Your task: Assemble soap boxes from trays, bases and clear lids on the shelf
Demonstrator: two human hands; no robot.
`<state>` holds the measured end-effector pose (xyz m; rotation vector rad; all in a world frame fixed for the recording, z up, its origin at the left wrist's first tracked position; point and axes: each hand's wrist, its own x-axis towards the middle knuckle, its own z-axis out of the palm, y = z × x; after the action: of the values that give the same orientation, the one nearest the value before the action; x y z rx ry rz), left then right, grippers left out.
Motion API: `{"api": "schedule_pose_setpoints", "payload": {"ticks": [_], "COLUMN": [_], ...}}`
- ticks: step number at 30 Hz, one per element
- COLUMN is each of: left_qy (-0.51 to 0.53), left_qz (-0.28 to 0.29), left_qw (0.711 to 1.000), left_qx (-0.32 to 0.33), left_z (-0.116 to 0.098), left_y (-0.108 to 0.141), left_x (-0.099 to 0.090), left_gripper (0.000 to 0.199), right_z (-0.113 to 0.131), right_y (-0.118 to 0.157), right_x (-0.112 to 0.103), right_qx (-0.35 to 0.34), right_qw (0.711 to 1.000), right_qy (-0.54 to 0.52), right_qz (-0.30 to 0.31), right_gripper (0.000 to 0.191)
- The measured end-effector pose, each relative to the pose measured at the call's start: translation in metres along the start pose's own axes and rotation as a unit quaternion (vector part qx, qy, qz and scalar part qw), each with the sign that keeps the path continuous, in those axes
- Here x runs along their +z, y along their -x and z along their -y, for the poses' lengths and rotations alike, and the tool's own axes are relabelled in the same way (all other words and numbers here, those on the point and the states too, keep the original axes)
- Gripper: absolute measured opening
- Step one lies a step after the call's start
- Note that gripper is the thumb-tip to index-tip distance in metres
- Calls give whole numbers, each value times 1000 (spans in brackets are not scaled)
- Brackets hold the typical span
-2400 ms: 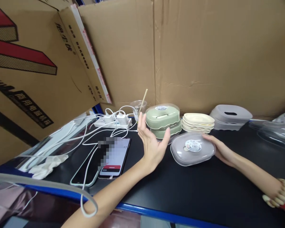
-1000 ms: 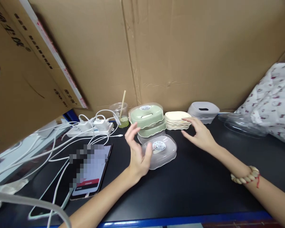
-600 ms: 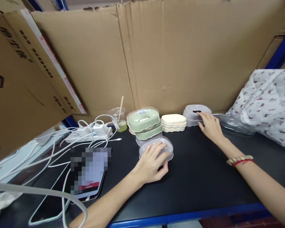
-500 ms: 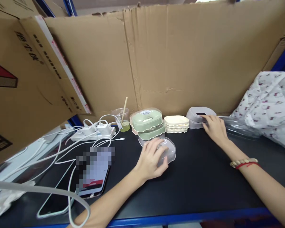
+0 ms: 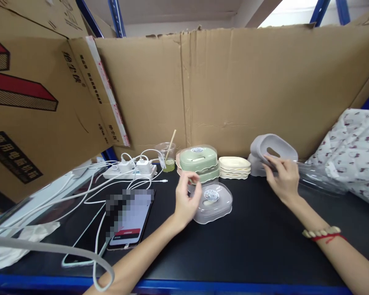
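Observation:
My right hand grips a grey-lilac oval cover with a slot in it, tilted up at the back right. More grey pieces sit beneath it. My left hand is beside a grey-lilac oval box with a clear cover and a round label. Its thumb and fingers are curled but apart, with nothing visible between them. Behind that box, green oval boxes are stacked. To their right stands a stack of cream scalloped trays.
Clear plastic covers and a patterned white bag lie at the right. Charging cables run from a power strip past a phone at the left. A plastic cup holds a stick. Cardboard walls the back.
My right hand has lifted and tilted the grey oval cover from its stack. My left hand has come off the clear-covered box to its left side. The view has shifted slightly.

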<state>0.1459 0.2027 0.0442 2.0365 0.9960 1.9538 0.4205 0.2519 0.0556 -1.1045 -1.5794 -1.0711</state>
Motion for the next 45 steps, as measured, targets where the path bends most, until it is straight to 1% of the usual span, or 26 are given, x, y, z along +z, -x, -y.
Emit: {"api": "schedule_pose_setpoints", "payload": {"ticks": [1, 3, 5, 6, 8, 9, 11, 13, 14, 15, 16, 18, 20, 21, 22, 23, 25, 28, 29, 30, 34, 36, 38, 41, 43, 45], "left_qy": [33, 108, 190, 230, 300, 321, 329, 310, 299, 290, 282, 270, 273, 284, 300, 318, 354, 385, 386, 380, 317, 284, 258, 229, 224, 231], "left_qz": [36, 97, 133, 142, 135, 119, 68, 32, 28, 31, 35, 32, 18, 15, 16, 21, 41, 82, 88, 85, 20, 2, 2, -8, -26, -35], "left_qw": [999, 988, 967, 952, 920, 906, 893, 888, 884, 879, 874, 873, 879, 877, 872, 864, 844, 816, 814, 820, 879, 905, 922, 935, 937, 934], "left_qx": [-7, -49, -109, -143, -215, -249, -300, -338, -358, -377, -394, -404, -391, -387, -386, -389, -402, -424, -425, -420, -356, -316, -289, -272, -267, -270], "left_z": [-6, -15, -20, -21, -24, -25, -26, -25, -24, -22, -20, -17, -16, -18, -20, -22, -29, -35, -35, -35, -26, -21, -18, -16, -15, -15], "left_y": [4, 11, 17, 19, 20, 19, 14, 9, 7, 6, 5, 6, 7, 7, 7, 7, 6, 5, 5, 5, 5, 6, 6, 7, 7, 7], "left_x": [2, 7, 12, 13, 16, 16, 16, 13, 12, 11, 9, 7, 6, 5, 5, 4, 4, 4, 4, 4, 4, 4, 3, 2, 2, 4], "left_gripper": [6, 21, 42, 53, 67, 66, 53, 42, 41, 41, 40, 34, 25, 22, 20, 18, 18, 22, 23, 24, 29, 33, 39, 44, 45, 46], "right_z": [10, 28, 44, 52, 65, 70, 78, 81, 80, 78, 74, 62, 48, 40, 33, 25, 12, 0, -2, -3, 1, 5, 10, 16, 21, 28], "right_y": [-3, -7, -8, -6, -2, 0, 5, 7, 7, 7, 7, 8, 13, 17, 21, 25, 33, 37, 37, 35, 25, 21, 19, 14, 10, 6], "right_x": [-4, -11, -18, -20, -24, -25, -25, -23, -21, -18, -15, -5, 7, 14, 20, 25, 35, 41, 41, 41, 32, 28, 23, 15, 8, 2], "right_qx": [-24, -84, -156, -187, -233, -247, -270, -278, -271, -252, -221, -133, -31, 16, 47, 60, 55, 32, 26, 23, 28, 51, 91, 141, 129, 80], "right_qw": [1000, 994, 978, 969, 951, 945, 933, 925, 924, 926, 933, 958, 981, 985, 984, 979, 966, 954, 952, 951, 944, 945, 954, 971, 979, 982], "right_qy": [-15, -65, -130, -158, -200, -214, -236, -259, -271, -280, -283, -255, -181, -141, -110, -95, -95, -111, -115, -118, -139, -150, -150, -134, -136, -162], "right_qz": [-8, -22, -36, -37, -22, -9, 14, 24, 22, 17, 12, 19, 68, 99, 134, 170, 232, 277, 281, 284, 298, 286, 243, 140, 81, 46], "right_gripper": [19, 15, 20, 23, 25, 26, 27, 20, 18, 20, 26, 37, 39, 39, 41, 43, 46, 43, 41, 39, 30, 26, 23, 20, 17, 15]}}
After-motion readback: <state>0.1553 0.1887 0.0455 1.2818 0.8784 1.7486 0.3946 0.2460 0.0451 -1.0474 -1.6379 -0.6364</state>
